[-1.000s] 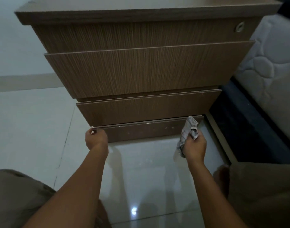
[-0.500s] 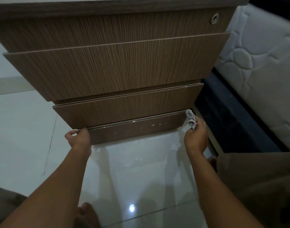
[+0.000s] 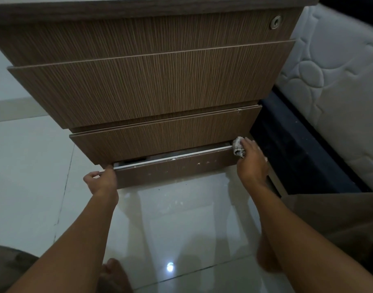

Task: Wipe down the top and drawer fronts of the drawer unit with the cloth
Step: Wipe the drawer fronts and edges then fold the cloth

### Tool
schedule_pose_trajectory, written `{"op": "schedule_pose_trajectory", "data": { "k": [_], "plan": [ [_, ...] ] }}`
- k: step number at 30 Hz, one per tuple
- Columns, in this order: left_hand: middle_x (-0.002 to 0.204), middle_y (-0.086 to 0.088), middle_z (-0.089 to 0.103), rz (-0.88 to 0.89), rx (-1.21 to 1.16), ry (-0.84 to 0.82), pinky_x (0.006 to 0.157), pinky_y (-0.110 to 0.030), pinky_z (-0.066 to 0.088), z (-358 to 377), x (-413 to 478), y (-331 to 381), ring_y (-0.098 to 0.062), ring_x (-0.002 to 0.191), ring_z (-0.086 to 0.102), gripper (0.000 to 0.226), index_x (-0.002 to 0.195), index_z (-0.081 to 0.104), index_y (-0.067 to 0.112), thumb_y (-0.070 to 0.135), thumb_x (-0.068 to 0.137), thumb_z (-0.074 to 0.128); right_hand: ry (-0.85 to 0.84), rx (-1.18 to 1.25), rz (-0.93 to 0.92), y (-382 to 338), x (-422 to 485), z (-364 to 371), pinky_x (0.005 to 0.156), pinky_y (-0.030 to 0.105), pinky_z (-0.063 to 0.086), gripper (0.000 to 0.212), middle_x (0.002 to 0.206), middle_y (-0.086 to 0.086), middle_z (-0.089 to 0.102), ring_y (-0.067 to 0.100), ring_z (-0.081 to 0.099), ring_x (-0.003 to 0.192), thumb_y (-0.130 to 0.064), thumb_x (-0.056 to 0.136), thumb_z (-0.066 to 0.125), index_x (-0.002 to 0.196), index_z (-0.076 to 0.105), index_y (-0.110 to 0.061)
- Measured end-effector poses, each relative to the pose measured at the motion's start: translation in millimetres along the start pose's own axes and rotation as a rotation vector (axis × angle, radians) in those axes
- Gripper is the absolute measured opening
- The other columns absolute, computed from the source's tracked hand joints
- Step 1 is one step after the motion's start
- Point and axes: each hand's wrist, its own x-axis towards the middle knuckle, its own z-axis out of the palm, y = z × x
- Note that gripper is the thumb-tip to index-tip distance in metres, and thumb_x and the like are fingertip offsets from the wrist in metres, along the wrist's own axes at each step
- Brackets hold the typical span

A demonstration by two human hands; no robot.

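Head view: our left hand point(image 3: 103, 180) has fingers curled over the top edge of the bottom drawer point(image 3: 177, 170), left end; it sits slightly ajar in the drawer unit point(image 3: 151, 87). Our right hand point(image 3: 252, 163) grips the bunched cloth point(image 3: 238, 147), pressing it on that edge's right end.

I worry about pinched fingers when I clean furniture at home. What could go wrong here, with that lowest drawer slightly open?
The left hand grips the bottom drawer by its top edge, just under the drawer above; if it slid shut, fingers might get pinched. Wiping with the cloth in the right hand could push the white specks into the open gap.
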Motion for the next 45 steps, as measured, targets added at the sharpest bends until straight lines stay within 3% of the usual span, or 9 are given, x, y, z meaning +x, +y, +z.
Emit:
{"op": "schedule_pose_trajectory", "data": {
  "k": [4, 10, 16, 22, 26, 29, 37, 41, 45],
  "plan": [
    [0.110, -0.003, 0.049, 0.071, 0.000, 0.051, 0.089, -0.033, 0.048, -1, -6, -7, -0.023, 0.097, 0.050, 0.029, 0.109, 0.044, 0.023, 0.028, 0.089, 0.065, -0.101, -0.034, -0.065, -1, 5, 7, 0.118, 0.038, 0.020, 0.065, 0.148, 0.004, 0.044, 0.022, 0.028, 0.143, 0.013, 0.080, 0.053, 0.138, 0.051, -0.015],
    [0.127, -0.010, 0.056, 0.068, 0.038, 0.026, 0.092, -0.034, 0.048, -9, -3, -8, -0.024, 0.102, 0.051, 0.041, 0.126, 0.051, 0.014, 0.026, 0.090, 0.065, -0.057, -0.037, -0.136, -5, 11, 10, 0.099, 0.039, 0.043, 0.048, 0.121, 0.005, 0.061, 0.027, 0.052, 0.117, 0.004, 0.078, 0.056, 0.120, 0.064, -0.018],
    [0.127, -0.010, 0.055, 0.066, 0.028, 0.014, 0.093, -0.033, 0.047, -8, -4, -9, -0.023, 0.101, 0.050, 0.040, 0.126, 0.050, 0.015, 0.026, 0.091, 0.065, -0.040, -0.022, -0.213, 2, -3, 13, 0.116, 0.047, 0.026, 0.063, 0.138, 0.004, 0.055, 0.025, 0.037, 0.138, 0.014, 0.074, 0.055, 0.129, 0.059, -0.015],
    [0.130, -0.012, 0.055, 0.063, 0.019, 0.034, 0.087, -0.030, 0.046, -7, -5, -9, -0.023, 0.102, 0.051, 0.039, 0.126, 0.049, 0.015, 0.025, 0.092, 0.064, -0.023, -0.028, -0.265, 1, -1, 14, 0.117, 0.045, 0.023, 0.061, 0.134, 0.006, 0.058, 0.025, 0.040, 0.136, 0.013, 0.072, 0.058, 0.128, 0.060, -0.013],
    [0.132, -0.013, 0.054, 0.069, 0.028, 0.032, 0.093, -0.032, 0.046, -7, -7, -9, -0.025, 0.109, 0.052, 0.039, 0.128, 0.049, 0.015, 0.024, 0.093, 0.063, -0.069, -0.013, -0.265, 2, 6, 16, 0.102, 0.034, 0.039, 0.056, 0.123, 0.003, 0.061, 0.025, 0.051, 0.121, 0.008, 0.072, 0.058, 0.123, 0.061, -0.017],
    [0.133, -0.012, 0.054, 0.075, 0.035, 0.023, 0.097, -0.033, 0.045, -9, -8, -9, -0.026, 0.114, 0.052, 0.040, 0.129, 0.049, 0.013, 0.024, 0.093, 0.063, -0.070, 0.031, -0.303, -3, 6, 16, 0.089, 0.028, 0.042, 0.047, 0.115, 0.004, 0.064, 0.024, 0.057, 0.107, 0.002, 0.074, 0.056, 0.117, 0.064, -0.016],
    [0.120, -0.002, 0.053, 0.093, 0.002, -0.035, 0.091, -0.030, 0.044, -14, -7, -15, -0.020, 0.105, 0.050, 0.040, 0.129, 0.052, 0.018, 0.029, 0.092, 0.064, -0.137, 0.137, -0.354, -32, -23, 36, 0.111, 0.034, 0.032, 0.056, 0.129, 0.009, 0.062, 0.025, 0.050, 0.126, -0.001, 0.074, 0.048, 0.127, 0.062, -0.012],
    [0.121, -0.002, 0.062, 0.061, -0.059, -0.090, 0.100, -0.041, 0.049, -18, -2, -21, -0.024, 0.110, 0.058, 0.024, 0.112, 0.058, 0.028, 0.030, 0.089, 0.061, -0.195, 0.171, -0.347, -51, -39, 50, 0.116, 0.040, 0.028, 0.056, 0.137, 0.008, 0.056, 0.022, 0.043, 0.134, 0.006, 0.080, 0.055, 0.133, 0.057, -0.012],
    [0.111, -0.001, 0.066, 0.024, -0.111, -0.172, 0.099, -0.039, 0.049, -22, -1, -17, -0.021, 0.108, 0.060, 0.027, 0.111, 0.063, 0.022, 0.031, 0.090, 0.050, -0.244, 0.170, -0.354, -72, -52, 63, 0.117, 0.031, 0.021, 0.056, 0.140, 0.006, 0.054, 0.020, 0.040, 0.137, 0.005, 0.083, 0.058, 0.135, 0.054, -0.014]
  ]
}}
